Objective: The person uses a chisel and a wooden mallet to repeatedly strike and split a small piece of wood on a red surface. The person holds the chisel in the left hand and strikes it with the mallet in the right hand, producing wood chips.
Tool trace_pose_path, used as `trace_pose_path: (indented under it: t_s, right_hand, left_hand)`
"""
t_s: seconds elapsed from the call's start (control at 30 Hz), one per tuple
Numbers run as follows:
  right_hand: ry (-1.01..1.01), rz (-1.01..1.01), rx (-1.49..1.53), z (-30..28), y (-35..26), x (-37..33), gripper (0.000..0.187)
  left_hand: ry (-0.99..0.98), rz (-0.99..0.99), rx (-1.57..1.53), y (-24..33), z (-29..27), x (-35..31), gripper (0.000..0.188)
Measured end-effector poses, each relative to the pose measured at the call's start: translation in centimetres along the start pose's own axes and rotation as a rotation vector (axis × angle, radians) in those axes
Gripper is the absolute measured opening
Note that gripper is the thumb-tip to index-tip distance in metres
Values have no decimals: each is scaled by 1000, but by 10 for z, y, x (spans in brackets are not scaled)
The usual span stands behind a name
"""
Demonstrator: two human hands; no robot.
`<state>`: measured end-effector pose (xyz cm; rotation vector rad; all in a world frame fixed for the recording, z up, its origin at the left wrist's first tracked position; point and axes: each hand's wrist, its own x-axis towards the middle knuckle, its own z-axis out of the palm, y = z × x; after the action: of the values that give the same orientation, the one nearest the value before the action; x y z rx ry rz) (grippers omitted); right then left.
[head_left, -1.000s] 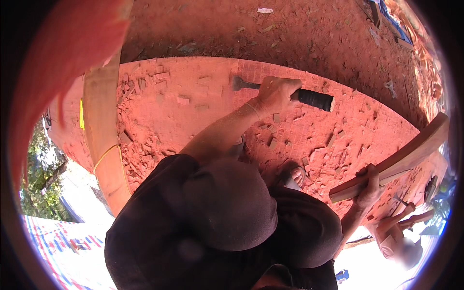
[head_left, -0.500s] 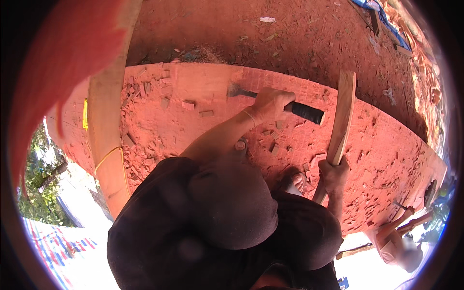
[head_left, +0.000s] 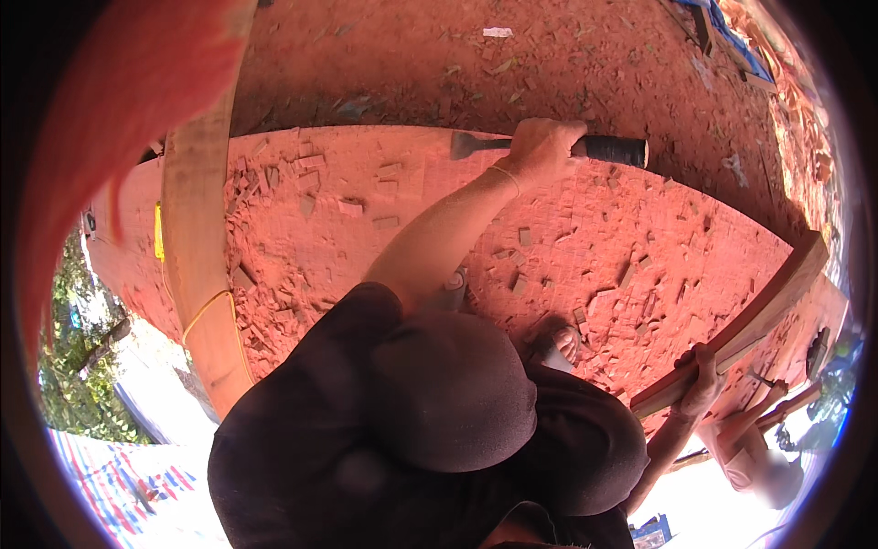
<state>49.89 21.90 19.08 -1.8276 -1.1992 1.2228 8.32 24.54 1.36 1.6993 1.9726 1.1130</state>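
Observation:
My left hand is closed round the shank of a broad chisel. The chisel lies almost level, its wide blade to the left at the far edge of a large wooden slab. Its black-wrapped handle sticks out to the right of my fist. Out to the right, my right hand grips a thick wooden bar near its lower end. The bar slants up and to the right, well apart from the chisel. Around my foot, the slab carries loose chips and shallow cut marks.
A long plank with a yellow cord round it crosses the slab on the left. Past the slab's curved far edge lies ground strewn with chips. At the lower right another person works with a tool. A striped sheet lies lower left.
My left hand has carried the chisel farther away and a little right, levelling it at the slab's edge. My right hand has swung the wooden bar out to the right and lower.

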Motion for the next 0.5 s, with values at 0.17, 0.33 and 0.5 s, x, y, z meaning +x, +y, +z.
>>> trace_pose_path:
  t_s: [0.17,0.33,0.5]
  right_hand:
    - [167,-74,499,36,-81,23,22]
    - [-107,-64,299,164,-86,13,16]
    - [-353,-37,-436,148,-28,7,19]
  left_hand:
    - [49,46,-35,1,2,-5,19]
    - [47,57,-50,-7,1,-6,19]
    - [-12,82,25,-12,-5,-15,20]
